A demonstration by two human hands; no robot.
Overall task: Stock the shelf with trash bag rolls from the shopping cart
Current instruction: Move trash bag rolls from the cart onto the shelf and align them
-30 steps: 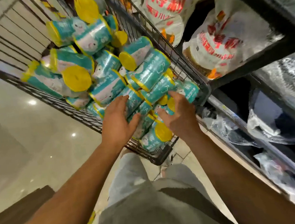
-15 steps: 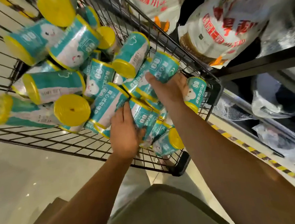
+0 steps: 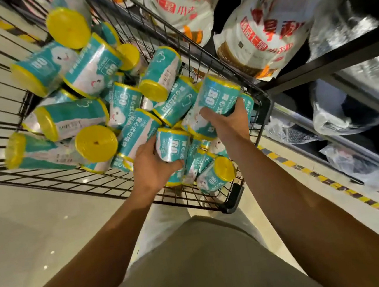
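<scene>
i'm seeing the wire shopping cart [image 3: 46, 181] holding a heap of teal trash bag rolls [image 3: 122, 101]. my left hand [image 3: 150, 169] is gripping one roll [image 3: 172, 145]; my right hand [image 3: 226, 121] is curling around another roll [image 3: 216, 100], seemingly lifted above the pile.

Above the hands hang white plastic sacks with red lettering [image 3: 262, 28]; right of them, clear crinkled plastic bundles [image 3: 336, 112].
</scene>
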